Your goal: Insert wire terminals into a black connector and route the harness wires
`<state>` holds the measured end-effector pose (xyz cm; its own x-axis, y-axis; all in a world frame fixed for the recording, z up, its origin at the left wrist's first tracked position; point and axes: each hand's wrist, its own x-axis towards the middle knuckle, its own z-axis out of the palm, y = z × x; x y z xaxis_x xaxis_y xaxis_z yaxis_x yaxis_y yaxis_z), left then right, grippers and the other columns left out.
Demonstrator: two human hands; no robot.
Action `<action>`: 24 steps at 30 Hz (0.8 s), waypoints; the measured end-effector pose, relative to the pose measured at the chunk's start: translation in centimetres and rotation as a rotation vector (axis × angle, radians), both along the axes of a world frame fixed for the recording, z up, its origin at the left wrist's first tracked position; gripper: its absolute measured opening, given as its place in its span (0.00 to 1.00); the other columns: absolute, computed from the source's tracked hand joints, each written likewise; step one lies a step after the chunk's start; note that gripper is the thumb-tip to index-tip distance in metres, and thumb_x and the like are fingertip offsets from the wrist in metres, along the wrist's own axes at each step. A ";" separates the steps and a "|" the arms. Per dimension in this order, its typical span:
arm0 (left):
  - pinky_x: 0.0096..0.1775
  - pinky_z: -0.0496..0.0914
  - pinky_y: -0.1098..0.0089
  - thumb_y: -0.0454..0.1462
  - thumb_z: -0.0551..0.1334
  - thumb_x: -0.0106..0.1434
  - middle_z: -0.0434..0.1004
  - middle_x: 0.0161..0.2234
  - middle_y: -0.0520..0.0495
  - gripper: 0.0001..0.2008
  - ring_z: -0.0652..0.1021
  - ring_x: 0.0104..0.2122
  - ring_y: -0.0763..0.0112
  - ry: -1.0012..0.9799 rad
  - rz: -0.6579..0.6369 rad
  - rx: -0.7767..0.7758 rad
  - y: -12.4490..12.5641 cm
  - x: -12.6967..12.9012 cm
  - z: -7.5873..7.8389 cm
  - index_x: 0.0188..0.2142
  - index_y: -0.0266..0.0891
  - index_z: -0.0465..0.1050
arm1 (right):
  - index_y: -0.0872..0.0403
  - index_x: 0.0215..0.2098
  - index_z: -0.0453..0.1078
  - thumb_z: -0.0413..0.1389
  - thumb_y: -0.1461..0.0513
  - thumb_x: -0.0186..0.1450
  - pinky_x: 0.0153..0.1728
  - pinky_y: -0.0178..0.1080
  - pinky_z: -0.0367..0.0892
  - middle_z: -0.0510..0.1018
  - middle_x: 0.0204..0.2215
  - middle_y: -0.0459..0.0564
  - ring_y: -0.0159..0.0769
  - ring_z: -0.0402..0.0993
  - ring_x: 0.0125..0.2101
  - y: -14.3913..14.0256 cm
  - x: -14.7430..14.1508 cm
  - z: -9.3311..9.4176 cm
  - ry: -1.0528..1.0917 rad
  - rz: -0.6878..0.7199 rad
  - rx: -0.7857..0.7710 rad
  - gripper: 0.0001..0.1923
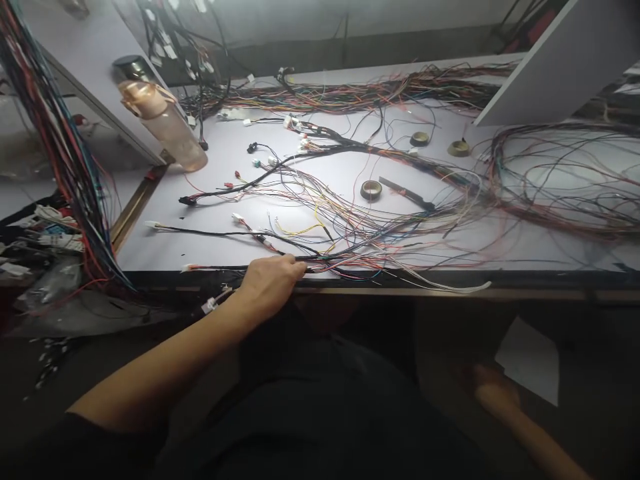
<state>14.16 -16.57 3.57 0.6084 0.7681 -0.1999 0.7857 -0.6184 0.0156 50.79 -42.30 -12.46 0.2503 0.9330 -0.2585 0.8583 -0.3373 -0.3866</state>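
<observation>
1. Left hand (pixel 273 283) sits right on the front edge of the surface (pixel 350 170), forearm stretched in from the lower left, wrist about level with the rim.
2. Its fingers are curled closed around a black-wrapped wire bundle (pixel 320 257) that runs along that front edge; knuckles face up, fingertips tucked over the bundle.
3. Right hand (pixel 493 390) hangs low, down below the surface in the dark at lower right, blurred; whether it is open or closed I cannot tell. It lies just beside a white sheet of paper (pixel 530 360).
4. Loose coloured wires (pixel 380 233) fan out to the right of the gripped bundle, some spilling over the front edge.
5. Further in, a tape roll (pixel 371 190) lies flat amid the wires, with two more tape rolls (pixel 419 139) near the far right.
6. A pinkish water bottle (pixel 160 113) stands tilted at the far left corner, well apart from the left hand.
7. Open room: the bare patch of surface between the bottle and the gripped bundle; right side is crowded with wire.
8. A curtain of hanging wires (pixel 55 147) drapes down at the left edge.
</observation>
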 end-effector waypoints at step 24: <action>0.43 0.64 0.63 0.34 0.55 0.66 0.77 0.40 0.45 0.15 0.74 0.38 0.66 -0.373 -0.198 0.191 0.2 -8.5 -4.0 0.51 0.44 0.71 | 0.52 0.38 0.74 0.53 0.62 0.67 0.57 0.51 0.61 0.70 0.57 0.53 0.43 0.61 0.59 21.1 -16.9 11.1 0.179 0.875 0.601 0.08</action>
